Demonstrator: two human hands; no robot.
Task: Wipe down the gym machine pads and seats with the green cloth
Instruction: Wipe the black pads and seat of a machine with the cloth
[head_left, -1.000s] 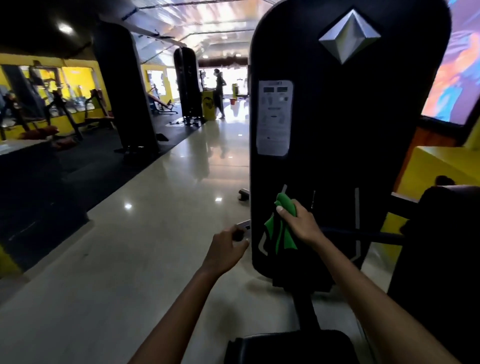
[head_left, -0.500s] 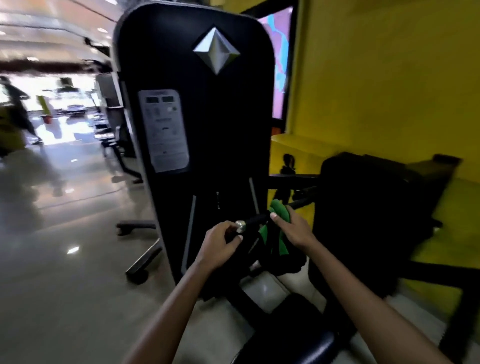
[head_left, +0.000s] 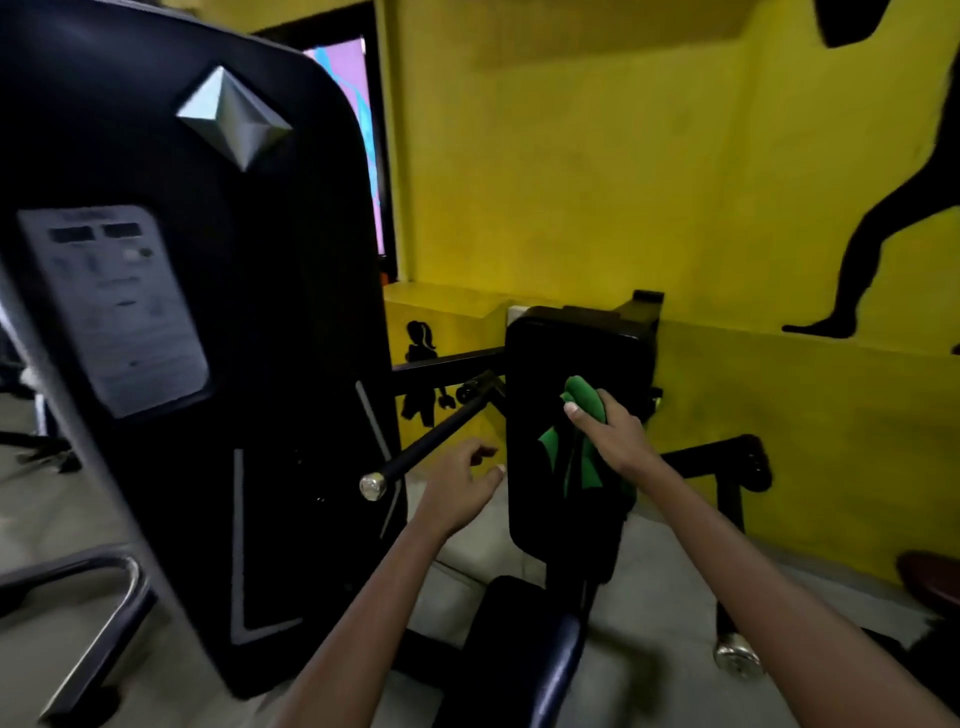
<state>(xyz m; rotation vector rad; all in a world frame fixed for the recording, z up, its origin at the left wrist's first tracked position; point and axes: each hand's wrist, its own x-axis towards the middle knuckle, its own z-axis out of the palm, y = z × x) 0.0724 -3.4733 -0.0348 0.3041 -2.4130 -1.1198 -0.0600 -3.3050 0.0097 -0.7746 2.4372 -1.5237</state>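
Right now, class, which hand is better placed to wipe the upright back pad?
The right hand: it already holds the green cloth against the black back pad. The left hand hovers empty beside the handle bar.

Head camera, close, looking forward-down at machine (head_left: 208, 364).

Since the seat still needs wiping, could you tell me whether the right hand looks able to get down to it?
Probably yes: the right hand holds the green cloth against the back pad, and the seat lies just below with nothing over it.
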